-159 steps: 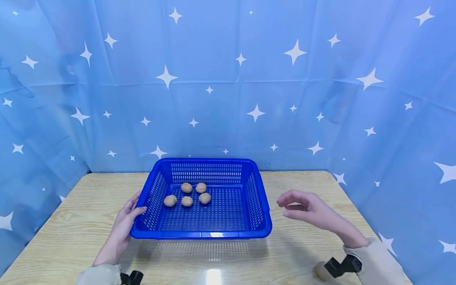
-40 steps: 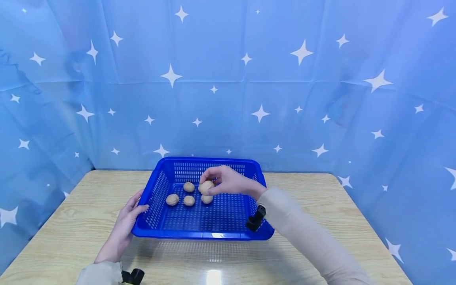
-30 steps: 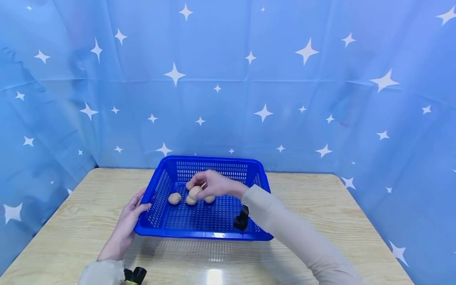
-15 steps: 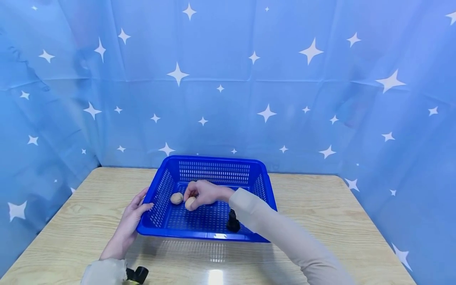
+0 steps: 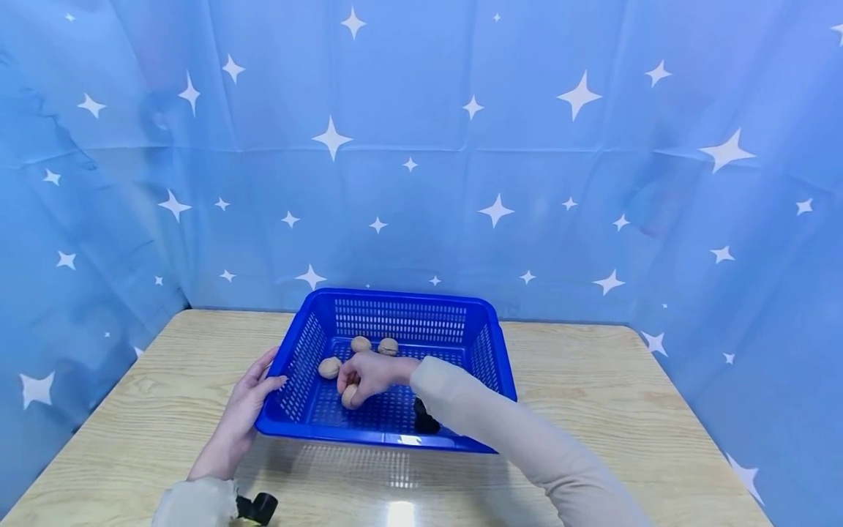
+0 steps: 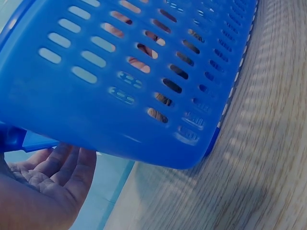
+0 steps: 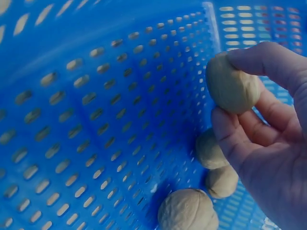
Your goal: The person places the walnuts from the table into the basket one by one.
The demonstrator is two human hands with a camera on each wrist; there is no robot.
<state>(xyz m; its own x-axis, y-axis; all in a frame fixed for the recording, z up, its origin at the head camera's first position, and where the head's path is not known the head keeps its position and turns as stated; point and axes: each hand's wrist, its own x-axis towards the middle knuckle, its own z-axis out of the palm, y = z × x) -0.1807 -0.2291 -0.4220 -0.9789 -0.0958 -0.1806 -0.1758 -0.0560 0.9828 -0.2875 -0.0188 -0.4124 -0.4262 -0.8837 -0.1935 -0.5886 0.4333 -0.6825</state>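
Observation:
A blue plastic basket (image 5: 408, 439) with slotted walls stands on the table, several walnuts inside. My left hand (image 5: 240, 413) grips its left rim, thumb over the edge; the left wrist view shows the fingers (image 6: 79, 175) beneath the rim outside. Inside the basket, my right hand (image 5: 374, 371) pinches a walnut (image 7: 232, 84) between thumb and fingers, low over the front left of the floor. Nearby lie a walnut (image 5: 329, 367) at the left and two at the back, a walnut (image 5: 361, 344) and a walnut (image 5: 388, 346). The right hand covers part of the floor.
The basket's front rim and side walls surround the right hand, and the right forearm (image 5: 514, 432) crosses its front right corner. Pale wood-grain table (image 5: 593, 395) extends on both sides. A blue star-patterned curtain (image 5: 421, 183) hangs behind and at the sides.
My right hand, earlier right of the basket holding nothing, came over it with a walnut, then moved left, down and toward the front rim. The left hand keeps its grip on the rim.

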